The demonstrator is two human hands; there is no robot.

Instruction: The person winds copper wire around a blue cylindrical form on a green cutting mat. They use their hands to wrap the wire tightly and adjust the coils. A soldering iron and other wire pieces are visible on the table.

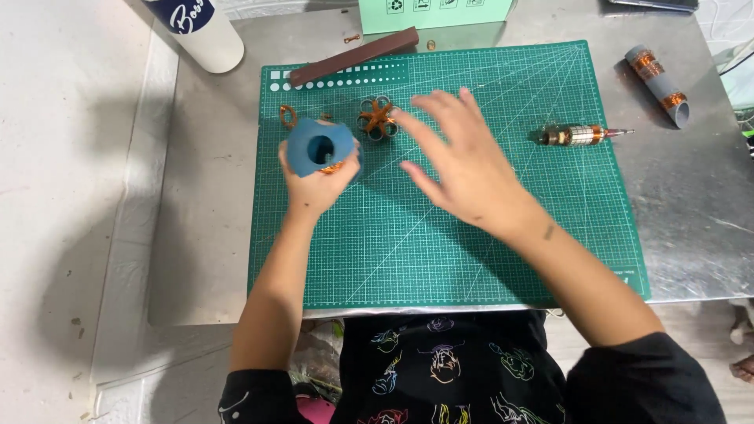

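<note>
Five fingers of the right hand (463, 161) were spread apart and empty, their tips just right of the copper coil cluster (378, 118) on the green cutting mat (487, 251). The left hand (318, 177) was clamped around a blue tube (316, 149), its open bore turned upward, just left of the cluster.

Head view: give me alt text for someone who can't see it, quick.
Seen from above, the left hand holds a blue tube upright over a green cutting mat, while the open right hand reaches toward a copper coil cluster. A motor armature lies to the right on the mat, and a grey tube lies on the metal table.
</note>
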